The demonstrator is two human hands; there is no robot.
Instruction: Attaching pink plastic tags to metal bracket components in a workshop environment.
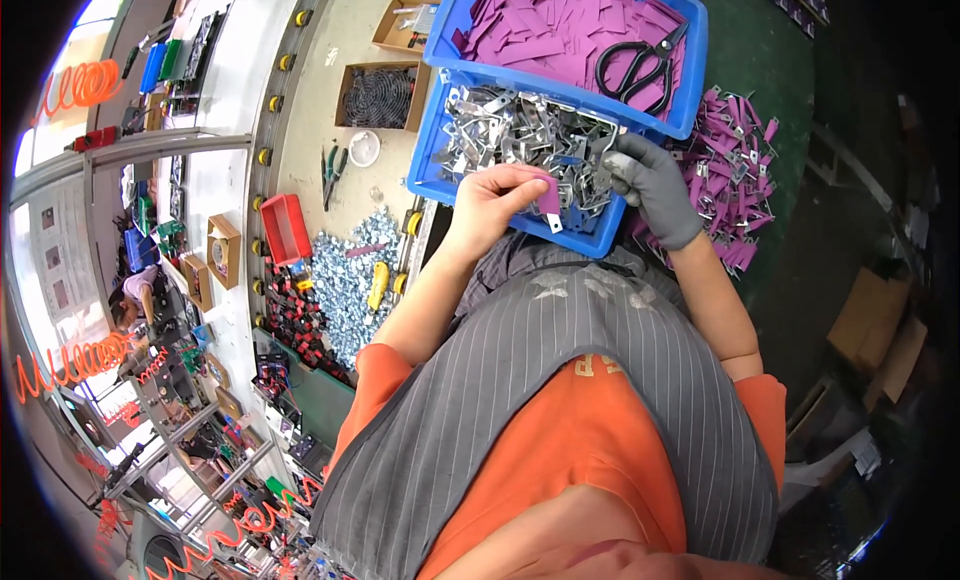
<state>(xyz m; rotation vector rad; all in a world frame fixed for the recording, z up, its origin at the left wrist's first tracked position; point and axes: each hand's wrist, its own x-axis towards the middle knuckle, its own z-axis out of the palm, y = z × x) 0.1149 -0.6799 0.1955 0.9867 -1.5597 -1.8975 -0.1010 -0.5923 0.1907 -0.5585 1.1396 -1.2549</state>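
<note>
Pinched in my bare left hand [497,195], the purple strip [549,195] could slip; my gloved right hand [648,180], curled on metal clips [520,130], might snag.

Orange tee, grey pinstripe apron, grey glove on right grip [652,185].

Purple strip [546,192] half hidden in left hand [497,198], upper bin [692,80] cut by top edge

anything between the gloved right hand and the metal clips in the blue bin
Nothing visible. The gloved right hand already rests on the heap of metal clips in the near blue bin. The left hand with its purple strip is beside it, not across.
</note>
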